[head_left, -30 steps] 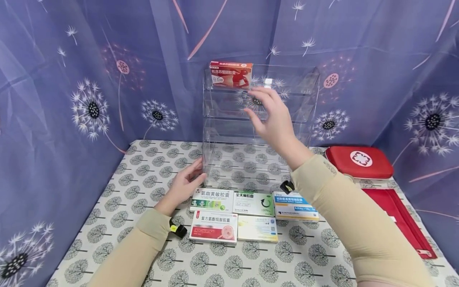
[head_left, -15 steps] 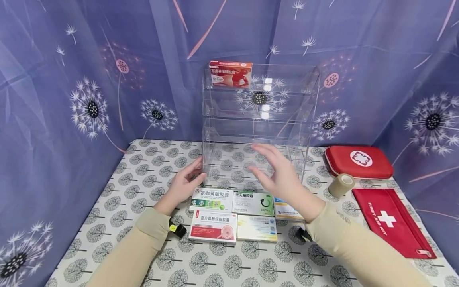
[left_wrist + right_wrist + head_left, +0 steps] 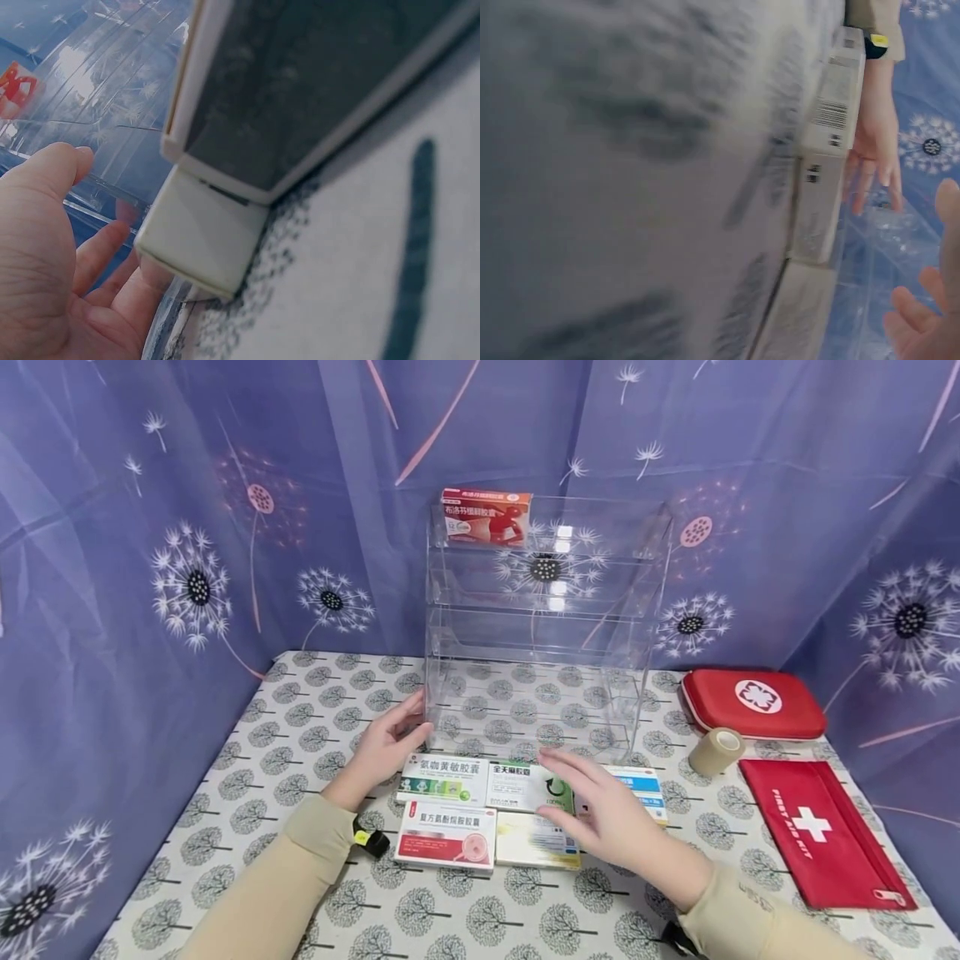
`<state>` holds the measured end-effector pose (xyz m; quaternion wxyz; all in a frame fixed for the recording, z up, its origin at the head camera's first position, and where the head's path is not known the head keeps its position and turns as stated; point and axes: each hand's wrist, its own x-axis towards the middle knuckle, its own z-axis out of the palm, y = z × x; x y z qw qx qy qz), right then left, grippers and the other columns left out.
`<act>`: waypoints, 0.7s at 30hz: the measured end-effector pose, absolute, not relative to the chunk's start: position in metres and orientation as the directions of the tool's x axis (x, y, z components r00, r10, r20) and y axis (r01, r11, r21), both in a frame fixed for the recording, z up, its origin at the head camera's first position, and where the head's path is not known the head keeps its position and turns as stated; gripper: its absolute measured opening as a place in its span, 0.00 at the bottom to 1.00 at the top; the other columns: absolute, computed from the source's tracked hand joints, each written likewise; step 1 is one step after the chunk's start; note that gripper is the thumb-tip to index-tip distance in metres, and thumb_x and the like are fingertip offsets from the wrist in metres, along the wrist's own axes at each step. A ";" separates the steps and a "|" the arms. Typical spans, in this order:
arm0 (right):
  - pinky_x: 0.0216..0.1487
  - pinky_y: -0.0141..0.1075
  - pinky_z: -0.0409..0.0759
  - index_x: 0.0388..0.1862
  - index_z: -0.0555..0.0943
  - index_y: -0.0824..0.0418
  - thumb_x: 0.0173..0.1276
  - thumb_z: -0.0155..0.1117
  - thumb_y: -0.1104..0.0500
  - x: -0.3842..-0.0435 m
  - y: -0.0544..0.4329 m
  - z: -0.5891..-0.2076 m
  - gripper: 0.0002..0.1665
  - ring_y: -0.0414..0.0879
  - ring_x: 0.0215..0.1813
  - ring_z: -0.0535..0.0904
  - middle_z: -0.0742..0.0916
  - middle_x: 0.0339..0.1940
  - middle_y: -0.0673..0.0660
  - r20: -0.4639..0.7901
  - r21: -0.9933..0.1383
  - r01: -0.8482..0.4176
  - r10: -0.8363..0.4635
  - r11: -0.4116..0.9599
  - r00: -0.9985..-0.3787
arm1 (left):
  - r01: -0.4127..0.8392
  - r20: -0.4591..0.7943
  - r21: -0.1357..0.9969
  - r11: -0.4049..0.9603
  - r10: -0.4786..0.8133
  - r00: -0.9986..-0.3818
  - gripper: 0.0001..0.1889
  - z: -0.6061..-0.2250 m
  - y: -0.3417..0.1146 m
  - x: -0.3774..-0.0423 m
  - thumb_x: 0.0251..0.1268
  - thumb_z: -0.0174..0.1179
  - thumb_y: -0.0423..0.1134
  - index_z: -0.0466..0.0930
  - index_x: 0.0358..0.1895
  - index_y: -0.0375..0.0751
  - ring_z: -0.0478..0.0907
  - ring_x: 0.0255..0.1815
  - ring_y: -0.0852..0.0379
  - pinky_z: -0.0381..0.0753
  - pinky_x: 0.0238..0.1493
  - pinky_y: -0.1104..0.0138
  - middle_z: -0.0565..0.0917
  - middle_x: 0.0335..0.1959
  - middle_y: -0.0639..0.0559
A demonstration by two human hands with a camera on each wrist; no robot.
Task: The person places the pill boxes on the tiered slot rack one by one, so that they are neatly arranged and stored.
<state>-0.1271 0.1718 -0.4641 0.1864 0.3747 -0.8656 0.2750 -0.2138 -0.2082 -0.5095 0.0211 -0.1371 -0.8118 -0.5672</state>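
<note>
A clear acrylic display rack (image 3: 540, 635) with several tiers stands at the back of the table. On its top tier, at the left, sits a red-orange medicine box (image 3: 486, 518). My left hand (image 3: 386, 742) rests against the rack's lower left side, fingers extended and thumb apart. My right hand (image 3: 607, 810) hovers over the flat boxes with thumb and fingers spread, holding nothing. Partly beneath it are a green-and-white box (image 3: 517, 787), a yellow-and-white box (image 3: 528, 843) and a blue-and-white box (image 3: 637, 783). A green-striped box (image 3: 442, 779) and a red-and-white box (image 3: 446, 835) lie left of these.
At the right are a red hard case (image 3: 787, 710), a roll of tan bandage (image 3: 715, 752) and a red first aid pouch (image 3: 795, 827). A tree-patterned cloth (image 3: 300, 735) covers the table. Blue dandelion curtains (image 3: 360, 510) hang behind and on both sides.
My right hand has come down from beside the red-orange box at the rack's top to just above the flat boxes. My left hand stays at the rack's side.
</note>
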 end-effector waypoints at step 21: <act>0.74 0.58 0.85 0.78 0.79 0.55 0.73 0.74 0.33 -0.096 0.207 -0.486 0.44 0.60 0.75 0.83 0.83 0.78 0.57 0.368 -0.222 -0.746 -0.654 0.628 -0.661 | 0.253 0.194 0.910 0.330 0.200 -0.960 0.37 -0.507 -0.208 -0.213 0.79 0.69 0.42 0.65 0.87 0.58 0.86 0.70 0.39 0.87 0.64 0.75 0.80 0.78 0.41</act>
